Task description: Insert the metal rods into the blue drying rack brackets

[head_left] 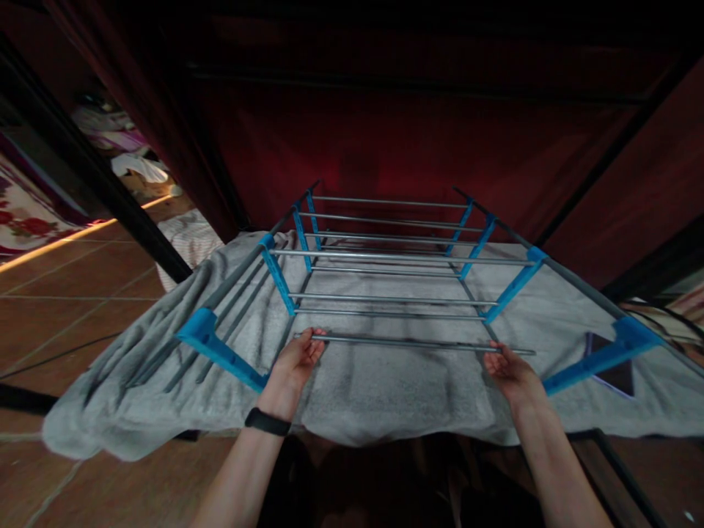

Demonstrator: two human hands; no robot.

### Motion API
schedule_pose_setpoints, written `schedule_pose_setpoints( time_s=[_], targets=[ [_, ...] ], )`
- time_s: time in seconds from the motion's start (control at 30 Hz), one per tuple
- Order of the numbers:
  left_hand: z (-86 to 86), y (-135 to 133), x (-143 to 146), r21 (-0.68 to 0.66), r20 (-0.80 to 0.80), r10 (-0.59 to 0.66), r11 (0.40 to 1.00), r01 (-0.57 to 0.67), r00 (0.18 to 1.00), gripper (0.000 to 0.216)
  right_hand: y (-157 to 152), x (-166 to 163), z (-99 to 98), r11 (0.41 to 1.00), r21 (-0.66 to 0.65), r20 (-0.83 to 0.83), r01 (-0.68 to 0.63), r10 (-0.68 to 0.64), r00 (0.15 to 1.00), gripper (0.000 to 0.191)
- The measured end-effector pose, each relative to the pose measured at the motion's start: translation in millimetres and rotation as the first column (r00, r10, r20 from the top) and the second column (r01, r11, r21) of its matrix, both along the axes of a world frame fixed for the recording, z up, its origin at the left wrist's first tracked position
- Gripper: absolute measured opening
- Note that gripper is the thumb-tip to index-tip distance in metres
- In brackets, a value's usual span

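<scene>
A loose grey metal rod (407, 342) lies crosswise between my two hands, low over the towel. My left hand (297, 359) pinches it near its left end, beside a blue plastic bracket (220, 348). Close to the rod's right end, my right hand (509, 368) is closed on it, with a short length sticking out past the fingers. Beyond the hands stands a partly built rack (399, 257) of blue brackets joined by several grey crossbars. The front right bracket (605, 358) has no crossbar in it.
A grey towel (385, 396) covers the surface under the rack. Several spare rods (190, 367) rest on its left side. A dark phone-like slab (610, 365) lies beneath the front right bracket. Dark red panels (357, 147) rise behind; tiled floor (71, 315) shows at left.
</scene>
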State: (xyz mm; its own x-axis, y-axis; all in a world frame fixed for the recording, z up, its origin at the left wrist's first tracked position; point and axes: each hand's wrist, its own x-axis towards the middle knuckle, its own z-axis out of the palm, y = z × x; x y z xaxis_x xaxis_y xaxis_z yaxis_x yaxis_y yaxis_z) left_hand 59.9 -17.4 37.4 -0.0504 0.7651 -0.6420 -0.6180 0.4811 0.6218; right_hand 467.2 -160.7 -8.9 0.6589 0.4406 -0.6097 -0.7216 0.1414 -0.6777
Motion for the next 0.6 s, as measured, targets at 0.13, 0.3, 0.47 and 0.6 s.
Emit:
schedule_pose_setpoints(
  time_s=[0.13,0.3,0.47,0.6],
  targets=[
    [-5.1,-10,9,0.006,0.049,-0.067,0.998,0.067,0.997,0.019,2,-10,-2.0,1.0,-0.003,0.003,-0.019,0.019,1.0,0.023],
    [-9.3,-22,22,0.021,0.133,-0.091,0.996,0.089,0.987,0.02,6,-25,-6.4,0.997,0.041,0.011,-0.07,0.069,0.998,0.023],
    [-15.4,-30,28,0.059,0.18,-0.087,0.995,0.078,0.98,0.019,7,-37,-10.2,0.993,0.062,0.014,-0.101,0.101,0.995,0.021],
    [-17.8,-34,27,0.084,0.17,-0.082,0.994,0.069,0.982,0.021,8,-44,-10.8,0.991,0.067,-0.003,-0.119,0.12,0.993,0.022]
  ],
)
